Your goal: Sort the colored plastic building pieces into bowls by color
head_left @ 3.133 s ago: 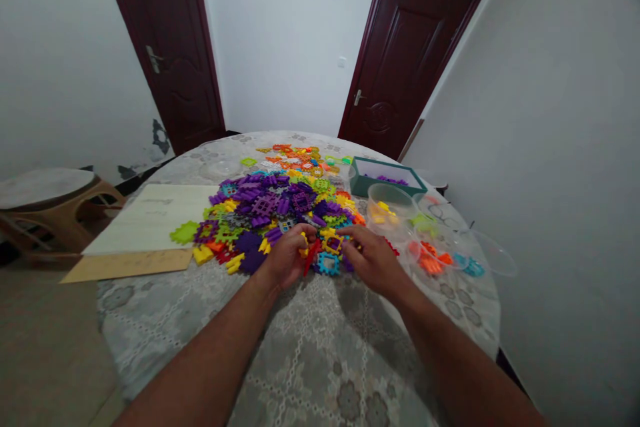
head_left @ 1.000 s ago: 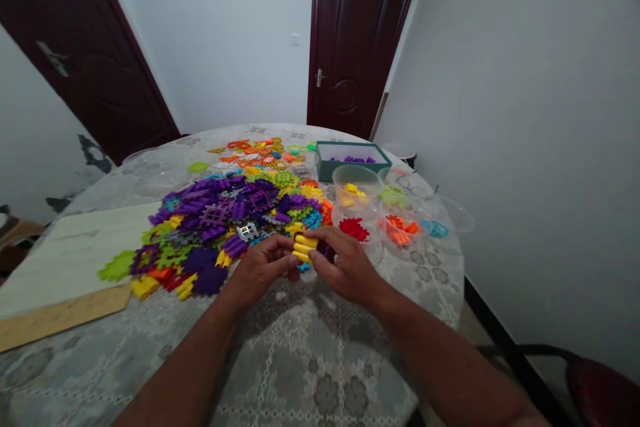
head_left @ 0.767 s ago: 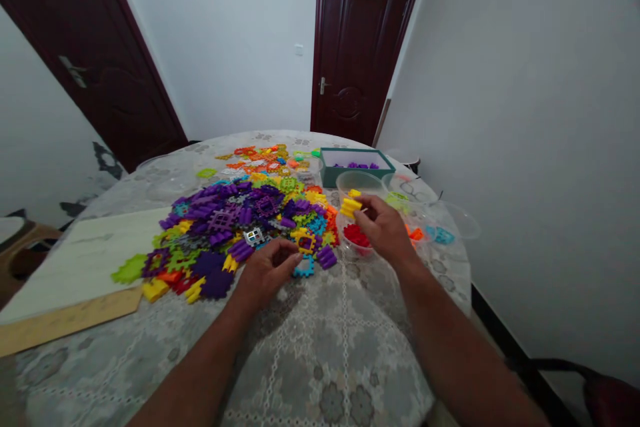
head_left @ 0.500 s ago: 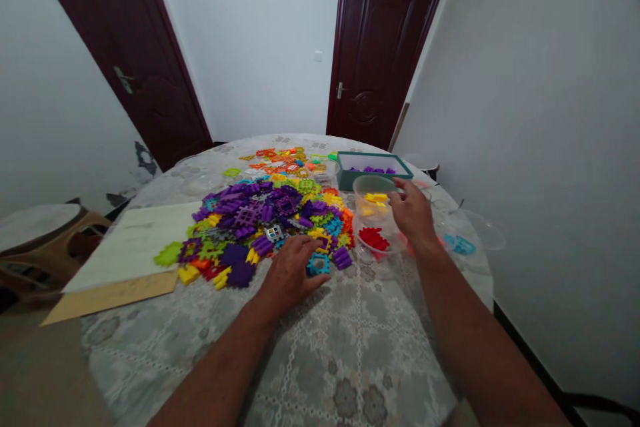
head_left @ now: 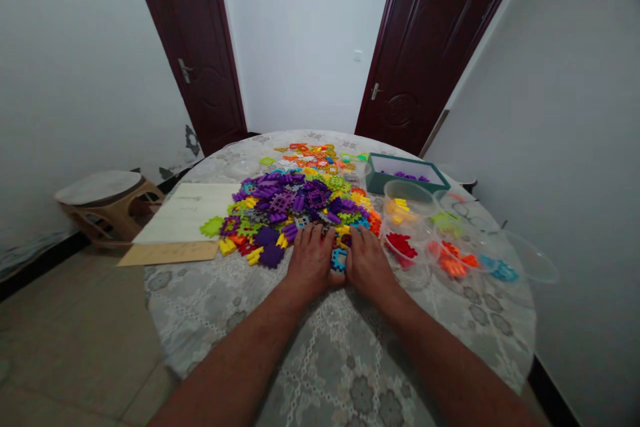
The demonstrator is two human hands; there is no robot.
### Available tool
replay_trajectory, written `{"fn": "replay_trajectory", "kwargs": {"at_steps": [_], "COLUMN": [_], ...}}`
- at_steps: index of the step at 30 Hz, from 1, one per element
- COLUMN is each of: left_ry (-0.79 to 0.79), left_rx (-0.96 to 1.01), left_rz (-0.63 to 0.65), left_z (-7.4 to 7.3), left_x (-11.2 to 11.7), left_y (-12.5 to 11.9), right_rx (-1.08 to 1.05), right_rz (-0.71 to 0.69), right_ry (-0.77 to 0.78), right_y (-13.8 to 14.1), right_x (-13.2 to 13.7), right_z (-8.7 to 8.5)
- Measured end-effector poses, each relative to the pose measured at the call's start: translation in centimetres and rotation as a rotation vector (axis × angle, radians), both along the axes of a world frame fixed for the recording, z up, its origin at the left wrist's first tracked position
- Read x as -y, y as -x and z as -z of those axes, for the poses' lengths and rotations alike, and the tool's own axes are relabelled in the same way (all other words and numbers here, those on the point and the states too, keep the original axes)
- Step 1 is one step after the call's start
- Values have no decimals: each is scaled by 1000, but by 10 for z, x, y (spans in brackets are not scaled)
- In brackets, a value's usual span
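Observation:
A heap of plastic building pieces [head_left: 280,200], mostly purple with yellow, green, orange and blue among them, lies mid-table. My left hand [head_left: 313,257] rests at its front edge, open, fingers stretched forward over the pieces. Beside it my right hand [head_left: 367,263] lies open too, its fingers on the right front of the heap. Between the two hands shows a light-blue square piece [head_left: 339,260], with yellow bits just behind it. Right of my right hand, a clear tub holds red pieces [head_left: 401,245]; behind that, another clear tub [head_left: 411,195] holds yellow pieces [head_left: 400,208].
At the back right stands a green box [head_left: 407,180] with purple pieces inside. Further right are clear tubs with orange pieces [head_left: 454,260] and blue pieces [head_left: 500,268]. Paper sheets [head_left: 195,203] lie left on the patterned tablecloth [head_left: 345,347]; a stool [head_left: 107,197] stands beyond.
My right hand has moved from the tub of yellow pieces to the heap's front, next to my left hand. The view has turned left.

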State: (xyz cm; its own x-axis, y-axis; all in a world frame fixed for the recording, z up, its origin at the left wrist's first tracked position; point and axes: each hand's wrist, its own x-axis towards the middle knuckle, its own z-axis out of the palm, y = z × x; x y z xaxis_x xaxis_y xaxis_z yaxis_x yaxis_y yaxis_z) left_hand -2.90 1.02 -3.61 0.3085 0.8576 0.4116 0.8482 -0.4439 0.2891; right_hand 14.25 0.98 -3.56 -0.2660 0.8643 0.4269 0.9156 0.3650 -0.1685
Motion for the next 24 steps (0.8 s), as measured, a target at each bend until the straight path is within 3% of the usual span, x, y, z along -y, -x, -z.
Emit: {"fn": "replay_trajectory", "kwargs": {"at_steps": [5,9,17,21,24], "left_ry": [5,11,7,-16,-8], "left_rx": [11,5,-26,-20,8], "left_rz": [-38,-28,-50,-10,40], "left_z": [5,5,1,5,5], "left_x": [-3,-5,-4,-3,-2], "left_y": [-2,-1,3,3,2], "right_rx": [13,-21,-213,-411,-611], "right_rz": [103,106,-74,-194,-195], "right_ry": [9,-1,38,114,201], "right_y": [3,8,16,21,20], "right_x": [-5,-5,2,7,10], "right_z": [-1,2,12,4,-4]}}
